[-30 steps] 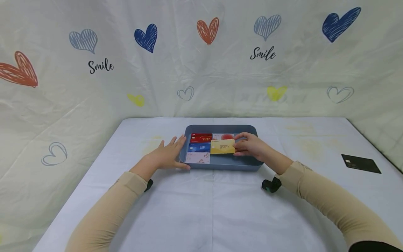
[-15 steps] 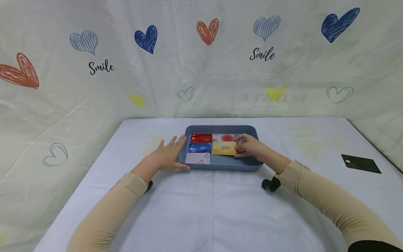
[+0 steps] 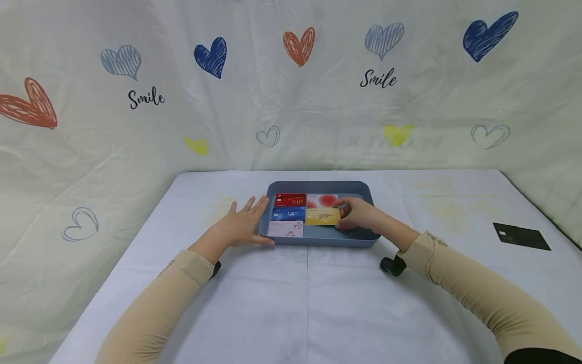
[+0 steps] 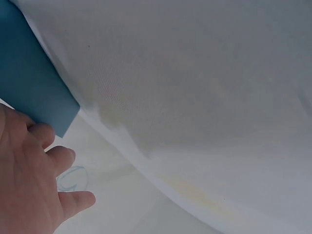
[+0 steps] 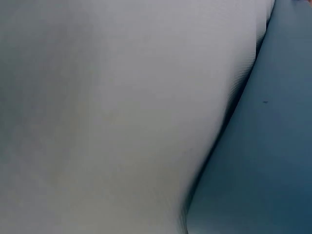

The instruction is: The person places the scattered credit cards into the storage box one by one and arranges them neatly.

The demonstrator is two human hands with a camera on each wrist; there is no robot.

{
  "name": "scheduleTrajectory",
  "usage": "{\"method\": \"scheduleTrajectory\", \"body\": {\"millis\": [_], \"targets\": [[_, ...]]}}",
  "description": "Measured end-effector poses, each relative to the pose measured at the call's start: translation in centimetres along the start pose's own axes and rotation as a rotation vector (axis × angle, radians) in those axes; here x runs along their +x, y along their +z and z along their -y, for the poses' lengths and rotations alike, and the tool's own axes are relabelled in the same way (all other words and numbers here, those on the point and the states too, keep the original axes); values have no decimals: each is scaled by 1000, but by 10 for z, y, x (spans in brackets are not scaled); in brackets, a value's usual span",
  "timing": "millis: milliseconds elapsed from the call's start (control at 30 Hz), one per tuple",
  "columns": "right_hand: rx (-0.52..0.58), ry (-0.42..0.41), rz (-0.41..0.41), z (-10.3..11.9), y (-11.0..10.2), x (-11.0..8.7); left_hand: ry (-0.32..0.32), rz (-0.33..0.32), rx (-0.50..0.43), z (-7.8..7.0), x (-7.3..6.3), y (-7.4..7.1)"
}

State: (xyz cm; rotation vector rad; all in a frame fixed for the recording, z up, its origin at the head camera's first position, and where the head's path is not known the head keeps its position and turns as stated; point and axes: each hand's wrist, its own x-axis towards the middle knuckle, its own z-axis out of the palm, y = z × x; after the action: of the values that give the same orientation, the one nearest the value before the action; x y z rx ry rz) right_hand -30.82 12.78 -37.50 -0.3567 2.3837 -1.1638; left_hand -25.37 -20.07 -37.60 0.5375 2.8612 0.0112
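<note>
A shallow blue-grey tray [image 3: 320, 242] stands on the table with several cards inside. My right hand [image 3: 360, 214] pinches the right end of a gold card [image 3: 321, 217] low in the tray; the fingertips partly cover that end. Left of the gold card lies a blue VIP card [image 3: 288, 214]. A red VIP card [image 3: 290, 200] and a white card with red circles [image 3: 323, 200] form the back row, and a pale pink card [image 3: 285, 229] lies in front. My left hand [image 3: 236, 225] rests with spread fingers against the tray's left side.
A black card [image 3: 522, 236] lies alone at the right of the white-covered table [image 3: 309, 298]. Behind rises a pale curtain [image 3: 309, 101] printed with hearts. In the right wrist view only the cloth and tray wall [image 5: 263, 151] show clearly.
The gold card has come slightly toward the front and down, level beside the blue card. My right fingers have curled closer together at its end. The left hand stays put.
</note>
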Motion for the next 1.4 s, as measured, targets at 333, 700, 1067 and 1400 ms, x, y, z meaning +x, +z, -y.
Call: {"method": "scheduleTrajectory", "body": {"millis": [333,700,1067,1400], "targets": [[-21,-30,27,0,-1,1,1,3,-10,0,0,0],[-103,-35,19,1,-1,5,0,8,-9,0,1,-1],[-159,-68,29,-2,-1,10,0,12,-17,1,0,0],[-173,-81,25,-1,-2,6,2,5,-16,1,1,1]]}}
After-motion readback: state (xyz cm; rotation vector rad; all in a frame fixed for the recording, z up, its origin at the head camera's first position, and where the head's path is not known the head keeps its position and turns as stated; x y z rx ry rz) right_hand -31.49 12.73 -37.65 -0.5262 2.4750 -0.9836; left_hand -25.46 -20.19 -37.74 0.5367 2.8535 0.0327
